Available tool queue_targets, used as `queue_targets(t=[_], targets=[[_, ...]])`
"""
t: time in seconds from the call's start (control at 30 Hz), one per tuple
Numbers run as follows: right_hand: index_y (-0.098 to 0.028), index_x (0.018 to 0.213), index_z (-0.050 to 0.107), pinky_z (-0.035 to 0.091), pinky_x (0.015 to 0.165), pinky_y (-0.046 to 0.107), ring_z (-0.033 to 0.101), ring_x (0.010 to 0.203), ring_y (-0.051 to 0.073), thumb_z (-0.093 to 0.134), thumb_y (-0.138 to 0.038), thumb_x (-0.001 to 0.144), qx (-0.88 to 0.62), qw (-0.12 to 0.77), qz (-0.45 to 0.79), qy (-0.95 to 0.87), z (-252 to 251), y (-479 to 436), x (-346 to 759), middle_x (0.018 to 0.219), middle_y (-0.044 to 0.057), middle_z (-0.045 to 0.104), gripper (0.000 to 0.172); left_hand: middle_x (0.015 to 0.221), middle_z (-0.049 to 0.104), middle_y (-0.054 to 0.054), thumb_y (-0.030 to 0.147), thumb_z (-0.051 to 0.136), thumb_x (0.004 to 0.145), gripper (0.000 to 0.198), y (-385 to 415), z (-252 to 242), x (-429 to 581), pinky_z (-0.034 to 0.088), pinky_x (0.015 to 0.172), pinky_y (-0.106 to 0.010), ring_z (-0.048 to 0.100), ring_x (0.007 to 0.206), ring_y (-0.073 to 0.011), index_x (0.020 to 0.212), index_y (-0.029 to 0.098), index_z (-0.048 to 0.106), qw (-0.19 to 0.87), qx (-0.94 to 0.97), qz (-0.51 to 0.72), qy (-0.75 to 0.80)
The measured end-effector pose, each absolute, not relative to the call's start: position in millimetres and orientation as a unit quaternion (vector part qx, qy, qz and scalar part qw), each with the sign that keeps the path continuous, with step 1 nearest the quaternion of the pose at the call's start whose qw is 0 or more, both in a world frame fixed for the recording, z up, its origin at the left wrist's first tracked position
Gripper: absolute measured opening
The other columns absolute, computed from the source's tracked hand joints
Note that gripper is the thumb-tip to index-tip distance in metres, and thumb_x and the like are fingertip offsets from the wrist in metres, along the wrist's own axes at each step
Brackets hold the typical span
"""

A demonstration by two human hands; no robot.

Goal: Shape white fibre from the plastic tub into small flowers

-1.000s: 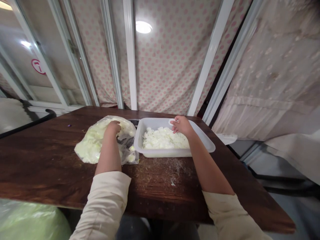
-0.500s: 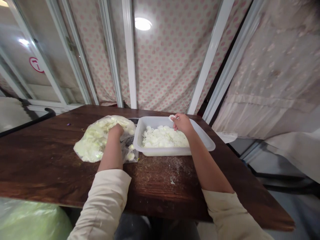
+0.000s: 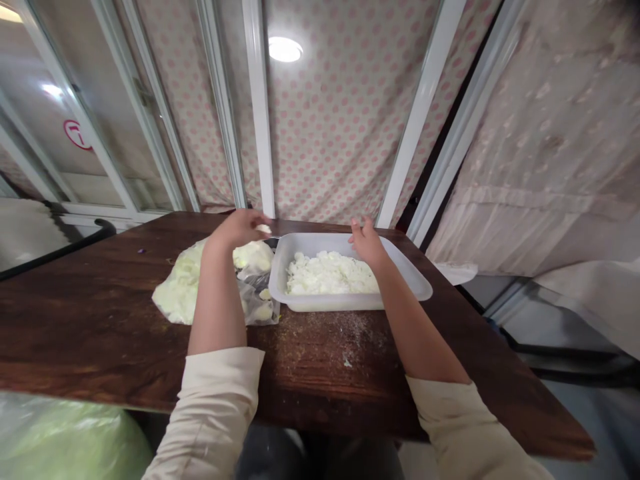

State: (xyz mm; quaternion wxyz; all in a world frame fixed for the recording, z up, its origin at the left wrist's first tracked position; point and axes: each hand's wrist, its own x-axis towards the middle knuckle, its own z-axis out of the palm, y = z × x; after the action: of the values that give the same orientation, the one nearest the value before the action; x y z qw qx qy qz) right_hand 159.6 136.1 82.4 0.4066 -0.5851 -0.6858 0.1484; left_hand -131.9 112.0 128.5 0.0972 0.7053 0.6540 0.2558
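My left hand is raised above the far end of a clear plastic bag, its fingertips shut on a small white piece. The bag lies on the table, holding pale greenish-white crumbled food. To its right stands a white plastic tray with a heap of white crumbled food. My right hand hovers just over the tray's far rim, fingers apart, holding nothing I can see.
Everything stands on a dark wooden table. A dark object shows behind the tray, and a white sheet lies past the table's right edge. A large pale green sack sits below the near left corner. A black rail runs at the left.
My left hand has lifted out of the bag and moved to the far side, holding a white piece. The small white piece at my right fingertips no longer shows.
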Motion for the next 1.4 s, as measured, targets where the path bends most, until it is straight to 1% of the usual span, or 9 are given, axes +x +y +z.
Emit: queue_targets(t=[0.2,0.4,0.53,0.67,0.77,0.9,1.07,1.27,1.4], targets=[[-0.017,0.112,0.045,0.044,0.053,0.02,0.058,0.056,0.012,0.013,-0.055,0.089,-0.483,0.429,0.282,-0.709,99,109,140,0.07,0.004,0.061,0.054,0.061,0.052,0.002,0.025,0.066,0.064,0.026,100,133,-50,0.04,0.054,-0.019,0.047,0.056,-0.0074,0.088,0.015,0.067,0.218,0.805,0.415,0.363],[-0.017,0.078,0.052,0.041,0.057,0.021,0.052,0.057,0.01,0.028,-0.054,0.088,-0.348,0.409,0.209,-0.817,115,76,127,0.058,-0.001,0.051,0.046,0.068,0.056,-0.001,0.015,0.055,0.07,0.012,87,138,-27,0.043,0.059,-0.02,0.053,0.062,-0.0086,0.069,0.015,0.067,0.211,0.845,0.396,0.29],[-0.017,0.073,0.049,0.038,0.053,0.021,0.047,0.051,0.009,0.034,-0.055,0.086,-0.35,0.438,0.205,-0.802,116,79,131,0.053,-0.003,0.046,0.043,0.07,0.059,-0.002,0.022,0.058,0.072,0.013,84,141,-26,0.043,0.061,-0.021,0.053,0.064,-0.0089,0.075,0.015,0.068,0.191,0.816,0.449,0.309],[-0.017,0.067,0.047,0.036,0.049,0.02,0.043,0.047,0.008,0.039,-0.056,0.083,-0.313,0.444,0.279,-0.792,115,81,130,0.049,-0.004,0.044,0.043,0.069,0.063,-0.004,0.027,0.057,0.075,0.018,80,143,-24,0.044,0.061,-0.023,0.057,0.066,-0.0117,0.084,0.014,0.066,0.285,0.817,0.393,0.313],[-0.017,0.074,0.048,0.036,0.048,0.02,0.042,0.045,0.008,0.034,-0.055,0.085,-0.311,0.457,0.295,-0.779,116,78,128,0.048,-0.005,0.043,0.042,0.064,0.058,-0.001,0.024,0.059,0.071,0.015,77,143,-21,0.043,0.057,-0.022,0.054,0.062,-0.0107,0.083,0.014,0.061,0.264,0.814,0.394,0.334],[-0.018,0.078,0.046,0.036,0.049,0.02,0.044,0.048,0.008,0.04,-0.054,0.084,-0.296,0.466,0.264,-0.791,119,76,132,0.051,-0.005,0.044,0.037,0.06,0.049,0.006,0.018,0.059,0.069,0.036,71,143,-13,0.038,0.052,-0.019,0.048,0.055,-0.0074,0.104,0.019,0.048,0.241,0.816,0.436,0.293],[-0.019,0.077,0.042,0.035,0.043,0.021,0.044,0.041,0.009,0.036,-0.055,0.086,-0.254,0.462,0.36,-0.77,123,80,142,0.046,-0.006,0.043,0.037,0.061,0.044,0.007,0.019,0.068,0.064,0.054,57,148,-8,0.038,0.055,-0.02,0.047,0.057,-0.0072,0.112,0.021,0.045,0.251,0.811,0.452,0.273],[-0.02,0.069,0.039,0.031,0.045,0.022,0.04,0.044,0.009,0.033,-0.053,0.088,-0.303,0.542,0.2,-0.758,127,78,146,0.049,-0.005,0.039,0.038,0.07,0.059,-0.002,0.024,0.061,0.072,0.032,53,153,-5,0.047,0.063,-0.025,0.058,0.066,-0.0105,0.101,0.011,0.055,0.383,0.754,0.472,0.249],[-0.02,0.066,0.035,0.027,0.048,0.024,0.038,0.049,0.01,0.03,-0.045,0.091,-0.34,0.559,0.071,-0.753,128,72,142,0.052,-0.003,0.039,0.035,0.067,0.062,-0.003,0.018,0.066,0.065,0.025,56,153,-4,0.049,0.063,-0.025,0.06,0.061,-0.01,0.087,0.008,0.06,0.413,0.712,0.494,0.279]])
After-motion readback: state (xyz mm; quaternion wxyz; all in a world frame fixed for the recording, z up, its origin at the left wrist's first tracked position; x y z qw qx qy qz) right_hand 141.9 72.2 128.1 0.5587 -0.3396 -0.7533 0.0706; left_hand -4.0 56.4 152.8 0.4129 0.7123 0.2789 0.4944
